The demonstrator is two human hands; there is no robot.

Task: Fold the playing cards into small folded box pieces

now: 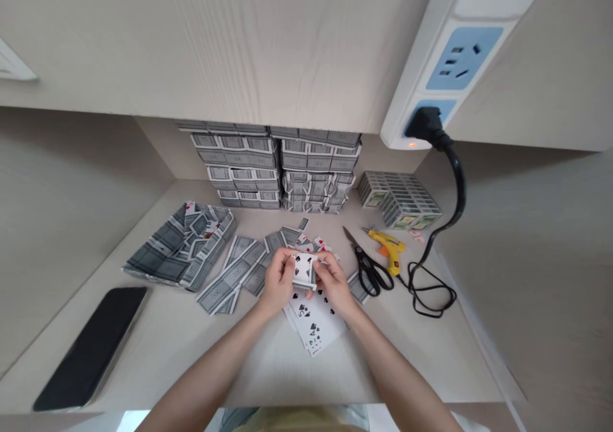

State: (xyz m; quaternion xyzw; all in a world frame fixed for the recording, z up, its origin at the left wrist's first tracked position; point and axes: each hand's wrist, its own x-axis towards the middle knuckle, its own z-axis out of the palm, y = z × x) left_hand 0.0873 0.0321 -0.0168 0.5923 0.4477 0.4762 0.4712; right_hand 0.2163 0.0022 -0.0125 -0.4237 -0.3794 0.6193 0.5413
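Note:
Between my two hands I hold a playing card (303, 269) with spade pips, its lower and right edges bent so that strips of the patterned back show. My left hand (279, 280) grips its left side, thumb on the face. On the right side, my right hand (334, 285) pinches it with thumb and fingers. Fanned spade cards (316, 327) lie face up on the table just below my hands. Grey-backed card strips (230, 277), some joined together, lie to the left. Several red-pip cards are partly hidden behind my hands.
A tray built of folded cards (163, 250) holds small pieces at left, near a black phone (93, 346). Stacked card blocks (316, 157) stand behind, with boxed decks (402, 196) at right. Black scissors (368, 269), a yellow glue gun (390, 247) and its cord lie right; a power strip (440, 74) hangs above.

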